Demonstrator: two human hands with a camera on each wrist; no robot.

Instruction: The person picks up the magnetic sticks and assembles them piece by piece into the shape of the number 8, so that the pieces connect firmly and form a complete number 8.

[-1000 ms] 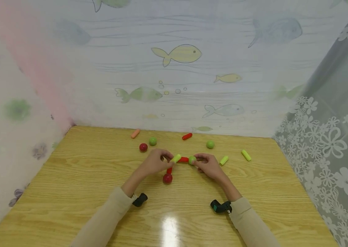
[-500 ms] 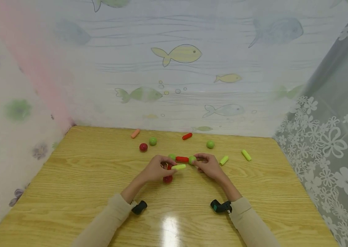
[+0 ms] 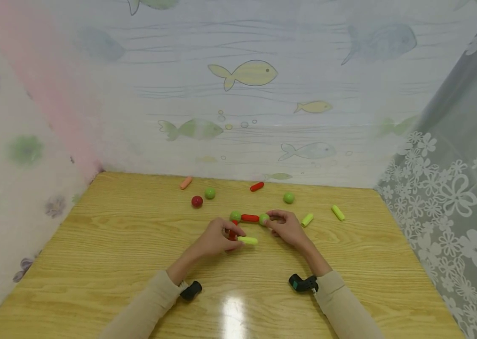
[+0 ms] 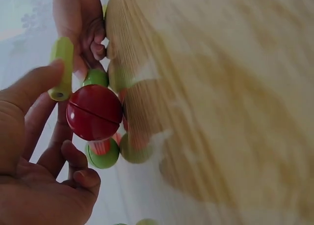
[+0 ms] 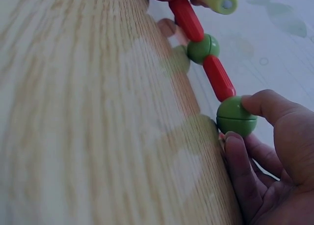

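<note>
Between thumb and fingers my left hand [image 3: 215, 240] pinches a yellow-green rod [image 3: 249, 240], its round end hole visible in the left wrist view. My right hand [image 3: 286, 228] pinches a green ball [image 3: 264, 219]. From that ball a red rod [image 3: 250, 218] runs left to a second green ball [image 3: 235, 216]. There the joined pieces bend toward me through another red rod [image 5: 186, 19] to a dark red ball [image 4: 94, 113]. In the head view my left hand mostly hides that red ball. The yellow-green rod is held beside it; whether they touch, I cannot tell.
Loose on the wooden table [image 3: 137, 282] lie two yellow-green rods [image 3: 307, 220] at the right. Farther back are a red rod [image 3: 257, 187], an orange rod [image 3: 186, 182], a dark red ball [image 3: 197, 201] and two green balls [image 3: 289, 197]. A fish-patterned curtain [image 3: 242, 117] hangs behind.
My left hand has moved toward me with the yellow-green rod, from near the corner green ball to beside the red ball. The rod has turned roughly level. My right hand stays put.
</note>
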